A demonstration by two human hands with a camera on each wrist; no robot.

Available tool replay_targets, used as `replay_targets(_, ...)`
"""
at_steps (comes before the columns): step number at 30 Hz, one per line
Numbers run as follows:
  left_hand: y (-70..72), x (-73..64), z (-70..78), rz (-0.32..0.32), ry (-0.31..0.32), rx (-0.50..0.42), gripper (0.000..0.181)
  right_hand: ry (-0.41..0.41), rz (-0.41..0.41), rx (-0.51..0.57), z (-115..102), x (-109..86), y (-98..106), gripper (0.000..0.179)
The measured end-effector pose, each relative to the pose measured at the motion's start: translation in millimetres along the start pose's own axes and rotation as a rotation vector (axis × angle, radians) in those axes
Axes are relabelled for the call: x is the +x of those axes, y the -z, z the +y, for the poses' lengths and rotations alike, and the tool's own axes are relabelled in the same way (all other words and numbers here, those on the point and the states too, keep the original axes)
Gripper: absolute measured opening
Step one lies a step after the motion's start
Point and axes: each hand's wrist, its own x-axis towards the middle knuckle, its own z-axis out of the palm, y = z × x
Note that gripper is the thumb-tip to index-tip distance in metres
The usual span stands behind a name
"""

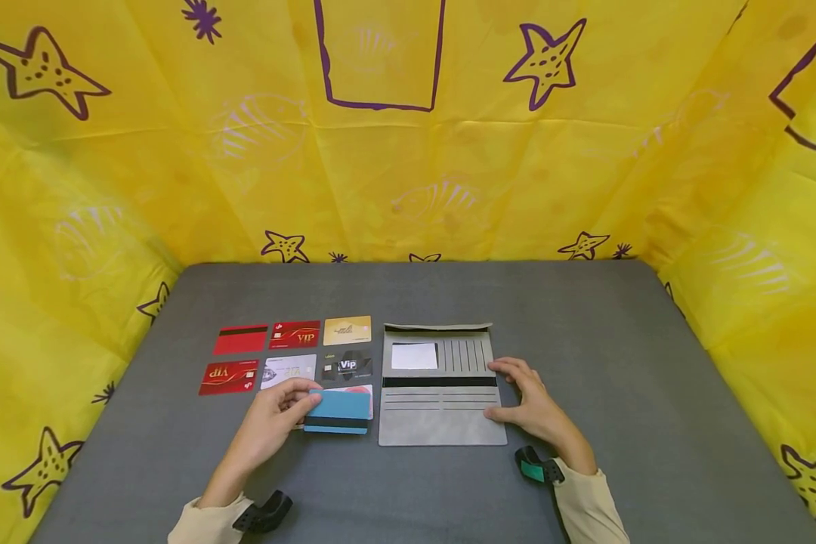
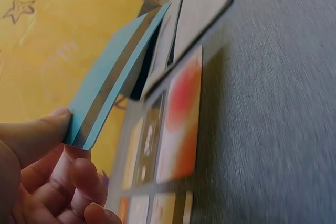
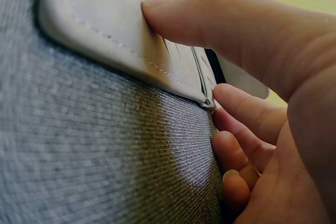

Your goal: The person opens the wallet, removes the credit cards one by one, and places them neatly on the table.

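Observation:
My left hand [image 1: 272,415] pinches a blue card [image 1: 340,406] with a dark stripe by its left end, thumb on top. In the left wrist view that card [image 2: 113,80] is tilted, raised above a white card [image 2: 181,114] with red and orange patches. To its right, an opened grey wallet [image 1: 442,432] lies flat, with card slots and a white rectangle [image 1: 415,356] in its upper half. My right hand [image 1: 537,408] is at the wallet's right edge. The thumb rests on its surface, and the other fingers touch or lie beside the edge, as the right wrist view shows.
Left of the wallet lie a striped red card [image 1: 241,344], two red VIP cards [image 1: 295,336], a gold card [image 1: 347,330], a silver card [image 1: 288,369] and a black Vip card [image 1: 336,372]. Yellow patterned cloth [image 1: 381,166] surrounds the grey table [image 1: 585,317].

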Motion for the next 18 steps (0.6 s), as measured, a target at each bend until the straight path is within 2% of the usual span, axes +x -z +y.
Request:
replay_targets(4, 10.2, -3.2, -5.2, 0.032, 0.006, 0.017, 0.025, -0.003, -0.001, 0.001, 0, 0.0, 0, 0.071)
replay_targets(9, 24.5, -7.8, -17.2, 0.069, -0.036, 0.050, 0.022, -0.006, -0.004, 0.002, 0, 0.1, 0, 0.071)
replay_targets(13, 41.1, -12.8, -29.3, 0.116, -0.051, 0.085, 0.022, -0.011, -0.003, -0.001, 0, -0.1, 0, 0.071)
replay_targets(18, 66.0, -18.0, -46.4, 0.197, 0.002, 0.138, 0.025, -0.012, -0.007, -0.001, 1, -0.2, 0, 0.071)
